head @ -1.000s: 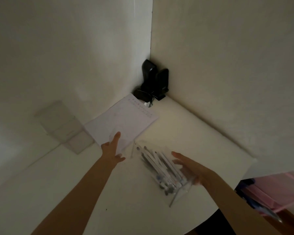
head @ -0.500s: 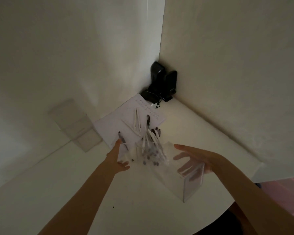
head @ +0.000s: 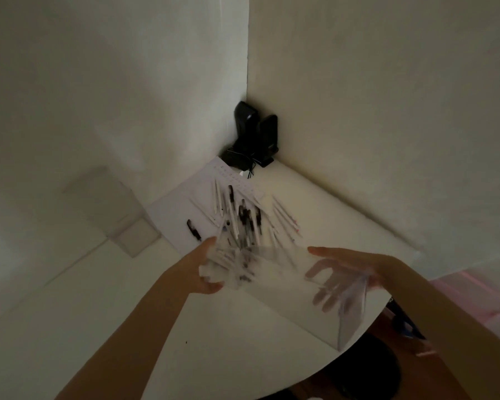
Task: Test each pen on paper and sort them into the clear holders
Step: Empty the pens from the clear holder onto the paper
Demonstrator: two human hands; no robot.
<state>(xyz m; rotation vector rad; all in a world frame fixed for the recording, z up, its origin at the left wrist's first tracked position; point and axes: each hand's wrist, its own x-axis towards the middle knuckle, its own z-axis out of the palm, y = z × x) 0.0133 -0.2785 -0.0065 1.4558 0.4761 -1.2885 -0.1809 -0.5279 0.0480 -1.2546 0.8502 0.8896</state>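
Your right hand (head: 355, 272) grips the tipped clear plastic holder (head: 286, 290); your left hand (head: 197, 272) is too blurred to tell. The loose black-and-white pens (head: 243, 217) may roll off the white table (head: 214, 342).

Pens (head: 237, 217) strewn on paper (head: 179, 215), speakers (head: 254, 134) behind it in the corner; clear holder (head: 113, 209) left of paper, tipped holder (head: 300, 290) in front, all on worktop (head: 214, 342).

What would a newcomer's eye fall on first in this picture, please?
First, the tipped clear holder at centre right, gripped by the right hand, with the left hand at its mouth. Beyond it, a heap of pens lies strewn over the paper, toward the corner where the black speakers stand.
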